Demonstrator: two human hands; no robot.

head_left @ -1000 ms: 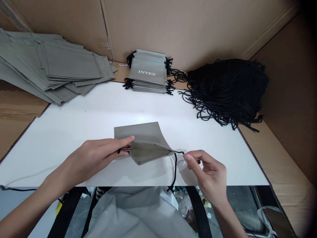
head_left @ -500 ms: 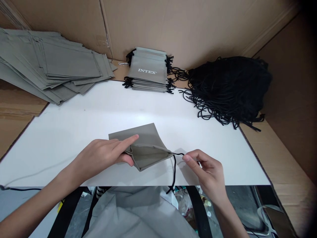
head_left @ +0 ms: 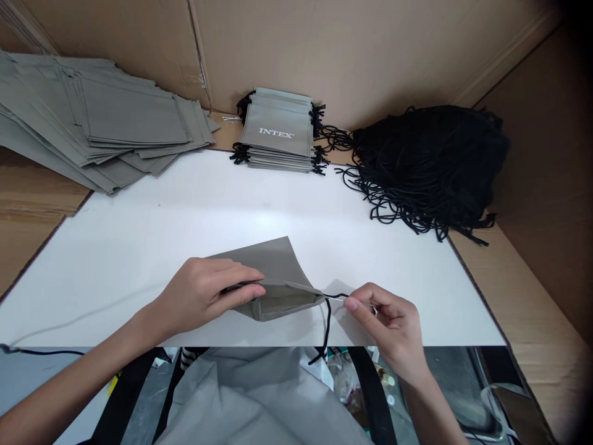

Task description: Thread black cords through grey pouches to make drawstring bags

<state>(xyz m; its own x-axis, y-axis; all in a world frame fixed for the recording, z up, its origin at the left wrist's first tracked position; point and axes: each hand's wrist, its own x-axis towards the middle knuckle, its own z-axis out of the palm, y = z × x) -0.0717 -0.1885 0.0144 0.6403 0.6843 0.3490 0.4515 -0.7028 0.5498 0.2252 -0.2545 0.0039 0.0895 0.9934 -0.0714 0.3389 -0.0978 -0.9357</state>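
Note:
Near the front edge of the white table (head_left: 208, 204), a grey drawstring pouch (head_left: 273, 261) lies tilted with its mouth partly open towards me. My left hand (head_left: 199, 293) is closed on the left part of the mouth, thumb in front and fingers behind. A black cord (head_left: 328, 327) comes out at the mouth's right corner, and its knotted-looking end hangs over the table edge. With thumb and fingers pinched, my right hand (head_left: 393, 324) grips a thin metal threading wire (head_left: 339, 300) at that corner. Black cord runs along the wire into my fingers, which hide the rest.
Flat grey pouches (head_left: 134, 111) lie heaped at the back left. A stack of corded pouches (head_left: 278, 123) marked INTEX stands at the back middle. Black cords (head_left: 430, 161) are piled at the back right. Cardboard walls (head_left: 370, 55) enclose the table.
My left hand has closed its thumb and fingers together on the pouch mouth, where the index finger was stretched out before. The pouch has dropped slightly towards me. My right hand has barely moved.

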